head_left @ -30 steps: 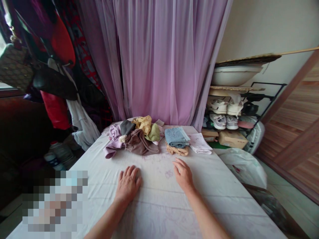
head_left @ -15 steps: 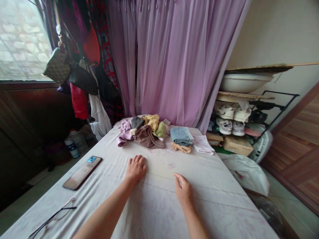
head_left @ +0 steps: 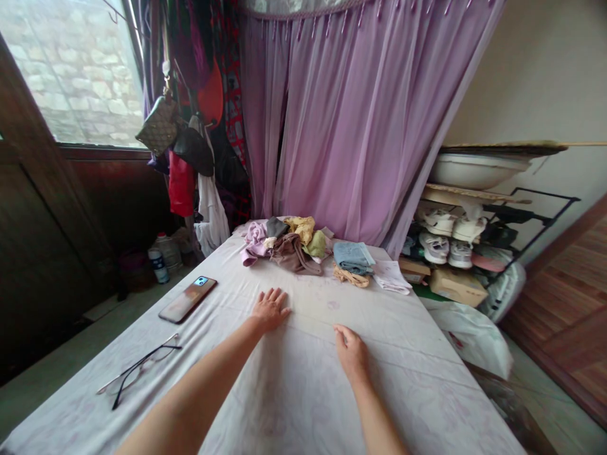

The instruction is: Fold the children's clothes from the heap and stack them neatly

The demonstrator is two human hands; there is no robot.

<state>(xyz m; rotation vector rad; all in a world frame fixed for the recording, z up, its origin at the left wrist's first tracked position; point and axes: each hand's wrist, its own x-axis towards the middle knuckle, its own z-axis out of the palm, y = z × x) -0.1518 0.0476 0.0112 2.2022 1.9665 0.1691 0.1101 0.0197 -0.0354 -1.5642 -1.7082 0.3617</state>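
Both my hands rest on a table covered with a pale patterned cloth [head_left: 294, 392]. My left hand [head_left: 269, 308] lies flat on it with the fingers spread, holding nothing. My right hand [head_left: 351, 351] lies palm down a little nearer to me, fingers stretched out and empty. Beyond my left hand, at the far end, is a heap of crumpled clothes [head_left: 284, 243] in purple, brown, yellow and green. To its right sit a folded blue cloth [head_left: 351, 256], a tan piece [head_left: 351, 276] and a folded white cloth [head_left: 391, 276].
A phone [head_left: 188, 299] and a pair of glasses [head_left: 138, 370] lie on the table's left side. A purple curtain [head_left: 351, 126] hangs behind. Bags and clothes [head_left: 190, 139] hang at the left by a window. A shoe rack [head_left: 455, 234] and a white plastic bag [head_left: 469, 332] stand right.
The view has swung left and up, bringing the phone and glasses into sight. My left hand slid forward towards the heap. My right hand drew back nearer to me.
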